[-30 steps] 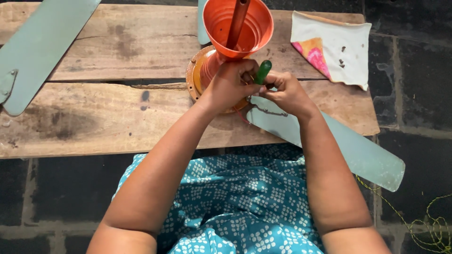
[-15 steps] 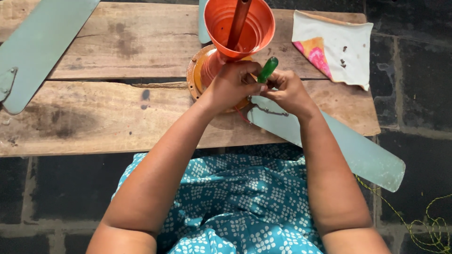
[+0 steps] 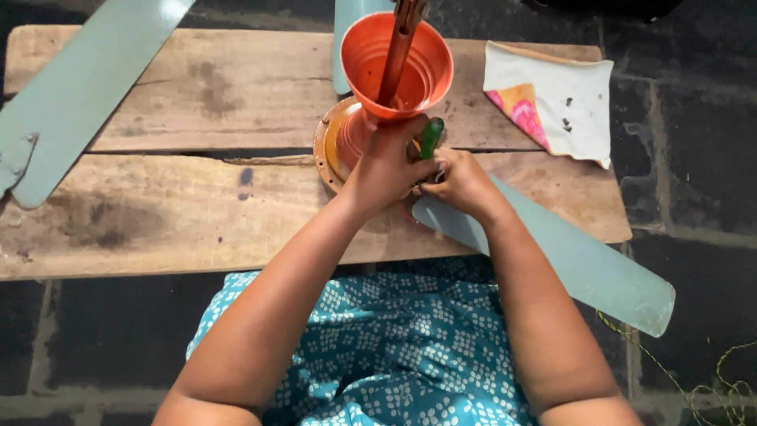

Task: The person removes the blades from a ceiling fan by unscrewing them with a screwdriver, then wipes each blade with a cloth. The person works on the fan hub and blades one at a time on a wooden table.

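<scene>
a: head view, what's in hand?

b: both hands meet at the orange fan motor housing [image 3: 341,138] on the wooden worktop [image 3: 158,205]. the left hand [image 3: 386,166] is wrapped round the neck under the orange cone cover [image 3: 398,67], fingers closed on it to steady it. the right hand [image 3: 461,181] has its fingers clamped on a green-handled screwdriver [image 3: 431,138], the tip pointing down where a pale green fan blade [image 3: 568,260] joins the housing.

a: so which step?

b: i'd judge it's working a screw at the blade's root. tightening or loosening, i can't tell. the next move likely needs the tip kept seated and the housing kept from turning.

a: anything hidden?

b: the screw and the driver tip sit behind the hands. the rod [image 3: 398,47] rising from the cone is cut off at the top edge. a second blade [image 3: 71,95] lies at the far left, well apart, running out of frame. a white cloth [image 3: 552,99] with small dark bits, maybe screws, lies to the right; too small to be sure.
</scene>
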